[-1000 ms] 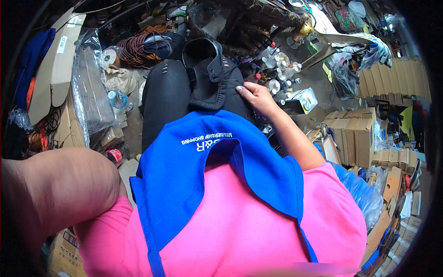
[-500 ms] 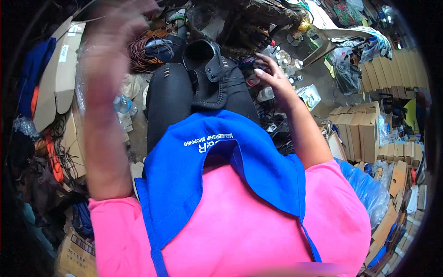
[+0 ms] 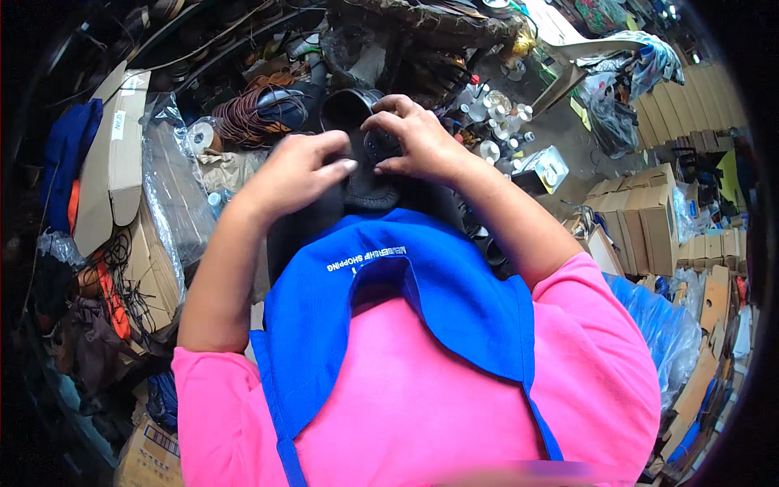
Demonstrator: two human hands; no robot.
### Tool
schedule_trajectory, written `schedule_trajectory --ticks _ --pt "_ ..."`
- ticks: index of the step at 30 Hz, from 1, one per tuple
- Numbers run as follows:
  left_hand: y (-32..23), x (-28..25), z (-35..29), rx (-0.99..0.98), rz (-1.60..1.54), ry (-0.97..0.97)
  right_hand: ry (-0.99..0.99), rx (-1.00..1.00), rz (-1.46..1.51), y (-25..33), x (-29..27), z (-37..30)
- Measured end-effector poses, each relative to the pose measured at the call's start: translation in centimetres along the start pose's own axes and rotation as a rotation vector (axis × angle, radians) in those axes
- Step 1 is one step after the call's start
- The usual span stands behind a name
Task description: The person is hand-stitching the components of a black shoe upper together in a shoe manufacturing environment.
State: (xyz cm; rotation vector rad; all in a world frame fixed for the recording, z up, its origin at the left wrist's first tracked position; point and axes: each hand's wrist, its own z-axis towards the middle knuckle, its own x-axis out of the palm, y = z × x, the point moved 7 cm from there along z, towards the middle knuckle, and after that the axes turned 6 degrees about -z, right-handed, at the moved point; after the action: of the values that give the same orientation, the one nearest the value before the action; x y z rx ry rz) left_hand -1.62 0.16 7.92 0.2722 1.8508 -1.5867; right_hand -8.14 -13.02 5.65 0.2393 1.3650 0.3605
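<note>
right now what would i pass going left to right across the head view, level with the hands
Blue cloth, beige cardboard, white spool, left hand, black shoe, right hand, white bottles, dark plastic bag.

One left hand [image 3: 304, 166], one right hand [image 3: 423, 144]: two in all. One black shoe [image 3: 372, 193]. One blue apron [image 3: 466, 304], one pink shirt [image 3: 422, 390]. One coil of brown cord [image 3: 243, 114]; one white spool [image 3: 200, 138] near it. Small bottles [image 3: 489, 151]: more than five, crowded, exact count unclear. Carton [image 3: 150, 461], lower left: one.
</note>
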Motion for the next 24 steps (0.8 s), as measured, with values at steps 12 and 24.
schedule_trajectory --ticks 12,24 --pt "1.9 -9.2 -9.4 -0.176 0.287 -0.339 0.202 0.024 0.033 -1.9 0.2 -0.5" --pt "9.5 -1.6 -2.7 0.010 -1.484 -0.427 0.449 0.251 0.400 -3.3 1.7 -1.6"
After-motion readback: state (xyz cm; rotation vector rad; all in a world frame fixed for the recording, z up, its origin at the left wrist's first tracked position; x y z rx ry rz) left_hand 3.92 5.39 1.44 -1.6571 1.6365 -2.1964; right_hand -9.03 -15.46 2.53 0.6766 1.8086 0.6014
